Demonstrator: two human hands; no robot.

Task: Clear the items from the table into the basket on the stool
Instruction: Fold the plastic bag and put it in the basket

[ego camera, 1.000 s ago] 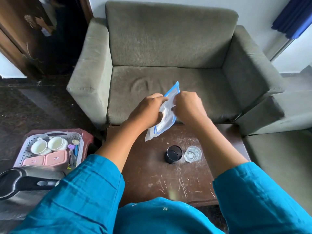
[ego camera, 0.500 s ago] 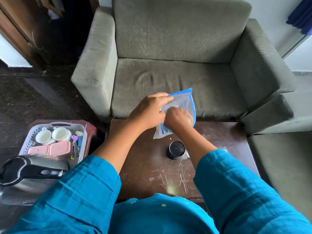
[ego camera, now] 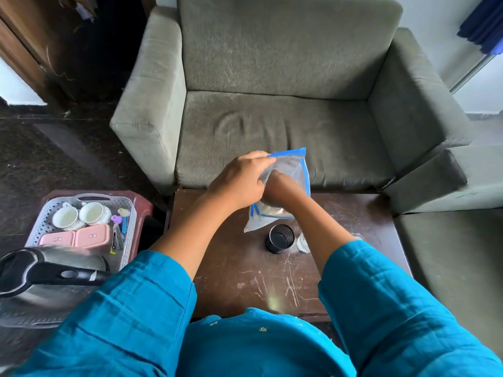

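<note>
The left hand [ego camera: 236, 182] pinches the zip bag [ego camera: 295, 165] open, the right hand [ego camera: 283, 190] is inside, its grip hidden; next the bag probably goes into the basket [ego camera: 131, 227].

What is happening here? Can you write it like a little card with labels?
Left hand: pinches the top edge of the bag, held above the table
Right hand: at the bag's opening, fingers hidden
On table: black cup; glass beside it, partly behind the right arm
Basket: on the stool, left of the table; holds two white cups and two pink boxes
Kettle: bottom left, nearer than the basket
Left to clear: bag, black cup, glass
</note>
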